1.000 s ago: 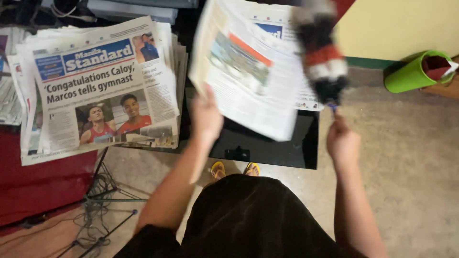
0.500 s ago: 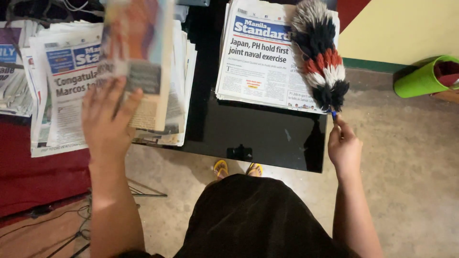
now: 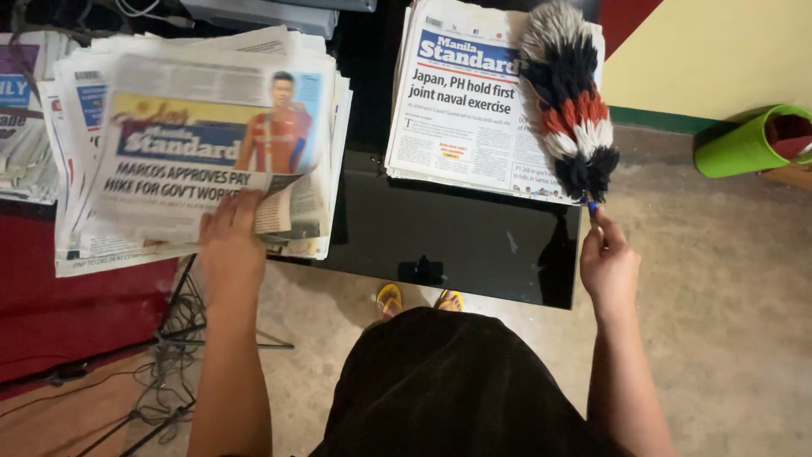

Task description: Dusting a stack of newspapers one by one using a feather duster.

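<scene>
2 stacks of newspapers sit on a glossy black table (image 3: pixel 457 245): a large, loosely squared left stack (image 3: pixel 203 152) overhanging the table's left edge, and a smaller right stack (image 3: pixel 474 101) at the far right corner.

Left hand (image 3: pixel 230 241): laid flat, palm down, on the near edge of the top paper of the left stack, fingers spread and open; the thumb side pins a curled page corner. It presses rather than grasps, apparently to settle the paper and keep the pile from sliding off the overhang.

Right hand (image 3: pixel 607 267): closed in a fist around the thin handle of a feather duster (image 3: pixel 571 110), just beyond the table's near right corner. The duster's black, white and red head lies across the right side of the right stack, angled away from the body, touching the paper.

1 green cylindrical bin (image 3: pixel 748 144) lies tipped on the floor by the wall. Cables (image 3: pixel 161 372) trail on the floor below the left stack.
</scene>
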